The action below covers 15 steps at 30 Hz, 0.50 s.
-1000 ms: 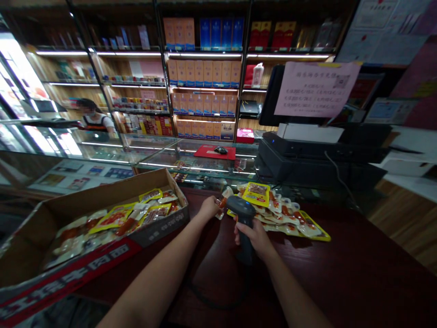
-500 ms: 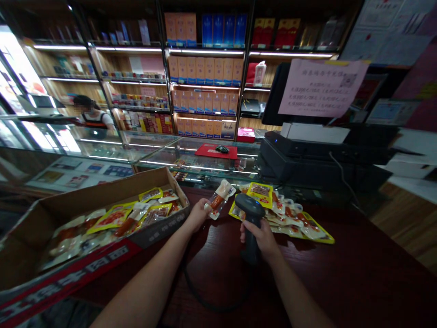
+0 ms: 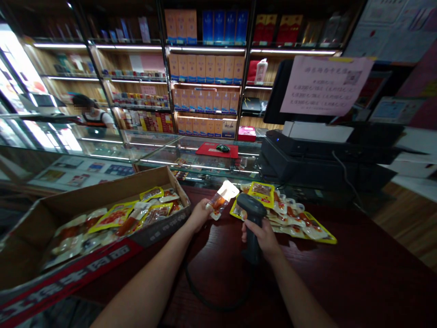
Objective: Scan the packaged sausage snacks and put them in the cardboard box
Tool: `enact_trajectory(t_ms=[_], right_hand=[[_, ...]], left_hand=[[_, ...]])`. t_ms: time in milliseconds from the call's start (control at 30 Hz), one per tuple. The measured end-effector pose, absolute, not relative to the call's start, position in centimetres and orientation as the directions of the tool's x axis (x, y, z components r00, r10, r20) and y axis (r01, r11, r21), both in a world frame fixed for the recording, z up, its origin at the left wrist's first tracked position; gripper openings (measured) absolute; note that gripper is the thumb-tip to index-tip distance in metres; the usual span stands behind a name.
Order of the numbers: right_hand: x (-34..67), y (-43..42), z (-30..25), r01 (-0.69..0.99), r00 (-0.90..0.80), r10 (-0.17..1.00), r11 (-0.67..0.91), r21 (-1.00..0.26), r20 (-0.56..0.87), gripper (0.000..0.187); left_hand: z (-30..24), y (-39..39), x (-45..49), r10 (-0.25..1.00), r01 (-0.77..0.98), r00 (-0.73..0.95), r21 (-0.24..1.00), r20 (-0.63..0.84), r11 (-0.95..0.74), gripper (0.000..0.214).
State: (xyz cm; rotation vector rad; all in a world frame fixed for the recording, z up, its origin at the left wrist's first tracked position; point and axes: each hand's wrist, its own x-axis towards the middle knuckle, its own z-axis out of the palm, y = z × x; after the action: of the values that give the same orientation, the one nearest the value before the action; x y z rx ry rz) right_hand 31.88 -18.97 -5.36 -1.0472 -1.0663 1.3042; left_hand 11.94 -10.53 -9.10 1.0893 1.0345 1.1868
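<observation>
My left hand (image 3: 200,214) is closed on the near end of a clear vacuum-sealed snack packet (image 3: 221,200) with reddish-brown food inside. Bright white light falls on the packet's far end. My right hand (image 3: 261,237) is wrapped round the handle of a dark grey barcode scanner (image 3: 251,207), whose head points toward the packet. Behind the scanner lies a pile of snack packets (image 3: 290,216), some with yellow borders. To the left, an open cardboard box (image 3: 160,230) holds more such packets (image 3: 112,216).
The scanner's cable (image 3: 208,303) loops across the dark red table (image 3: 218,264). A monitor with a pink notice (image 3: 324,86) stands above black equipment (image 3: 297,159) at right. On the glass counter rests a mouse (image 3: 223,148) on a red mat (image 3: 205,149). A person (image 3: 94,114) is behind the far-left counter.
A bright light patch now shows on the packet's far end. Both hands keep their holds, and the view has shifted slightly.
</observation>
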Motion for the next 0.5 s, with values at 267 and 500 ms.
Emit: enact_trajectory(t_ms=[267,500], right_hand=[[31.8,-19.1,-5.2,-0.203,-0.015,1.000,-0.021,-0.979,-0.019,0.033],[30.6,-19.9,-4.3,-0.242,-0.090,0.996,-0.022,-0.970,0.000,0.032]], left_hand=[[-9.0,-10.7,12.3,0.993,-0.214,0.082,0.972,-0.081,0.097,0.034],[-5.4,-11.5,12.2,0.999,-0.230,0.012,0.972,-0.043,0.045,0.027]])
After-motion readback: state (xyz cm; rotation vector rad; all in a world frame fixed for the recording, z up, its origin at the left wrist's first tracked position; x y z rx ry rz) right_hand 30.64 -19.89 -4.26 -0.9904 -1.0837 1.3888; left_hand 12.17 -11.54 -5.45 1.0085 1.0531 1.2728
